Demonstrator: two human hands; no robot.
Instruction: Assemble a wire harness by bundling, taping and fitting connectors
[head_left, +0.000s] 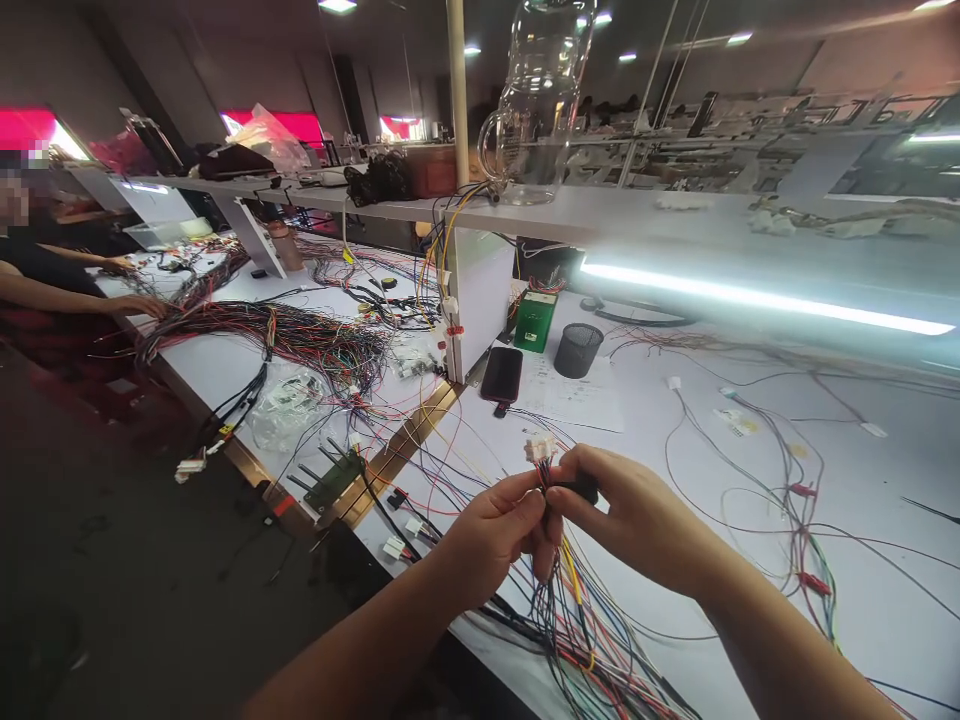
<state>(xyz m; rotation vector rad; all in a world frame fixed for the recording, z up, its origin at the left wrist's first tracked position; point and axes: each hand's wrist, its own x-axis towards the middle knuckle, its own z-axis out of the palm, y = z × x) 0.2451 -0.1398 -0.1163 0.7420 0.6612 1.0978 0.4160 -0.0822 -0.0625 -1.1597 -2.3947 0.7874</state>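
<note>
A white multi-pin connector (539,449) points upward just above my fingertips, with several thin wires coming out of its lower end. My left hand (495,535) is closed around this wire bundle (551,595) below the connector. Against the same wires, thumb and forefinger of my right hand (630,515) are pinched together. A dark rounded object (583,487) sits under the right fingers; it may be a roll of black tape, but most of it is covered. Below the hands the wires fan out, black, yellow, red and other colours, down to the table.
A phone (501,375), a green box (535,320) and a black mesh cup (578,350) stand beyond my hands. Loose wires (806,490) lie to the right. Leftward are a large wire heap (300,340) and a co-worker's hand (142,305). A glass jug (536,120) tops the shelf.
</note>
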